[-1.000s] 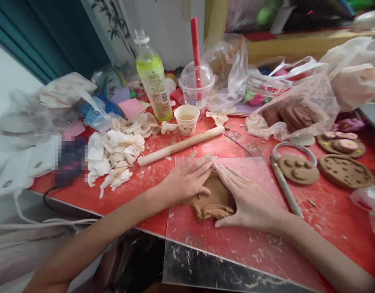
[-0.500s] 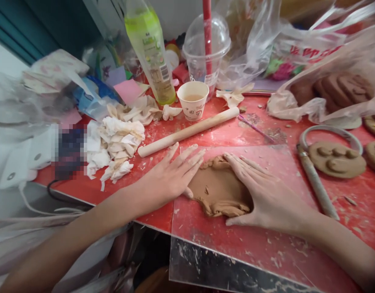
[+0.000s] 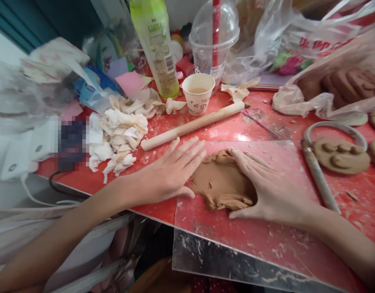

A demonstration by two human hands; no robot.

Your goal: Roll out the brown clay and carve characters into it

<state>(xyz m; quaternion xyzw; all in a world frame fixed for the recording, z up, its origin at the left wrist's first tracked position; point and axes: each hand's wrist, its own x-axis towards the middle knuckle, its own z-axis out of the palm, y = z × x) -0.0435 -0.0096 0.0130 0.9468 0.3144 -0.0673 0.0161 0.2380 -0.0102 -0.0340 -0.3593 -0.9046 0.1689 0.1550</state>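
Note:
A flattened slab of brown clay [image 3: 219,181] with a rough, folded edge lies on a clear plastic sheet [image 3: 206,240]. My left hand [image 3: 172,173] is at the slab's left side, fingers stretched out and apart; whether it touches the clay I cannot tell. Around the slab's right edge spreads my right hand [image 3: 267,185], its thumb near the front edge and its fingers at the back. Neither hand grips anything. Behind both hands rests a wooden rolling pin [image 3: 193,126], lying at a slant.
Behind the pin stand a paper cup [image 3: 198,95] of cloudy liquid, a green bottle [image 3: 158,53] and a domed plastic cup [image 3: 212,44]. Crumpled tissues [image 3: 120,134] lie left. At right are a ring-ended tool [image 3: 321,179], a decorated clay disc [image 3: 341,156] and bagged clay [image 3: 349,87].
The view has shifted slightly, so the table's things sit a little further right and higher. Both hands stay beside the clay, and the left thumb appears slightly further from it.

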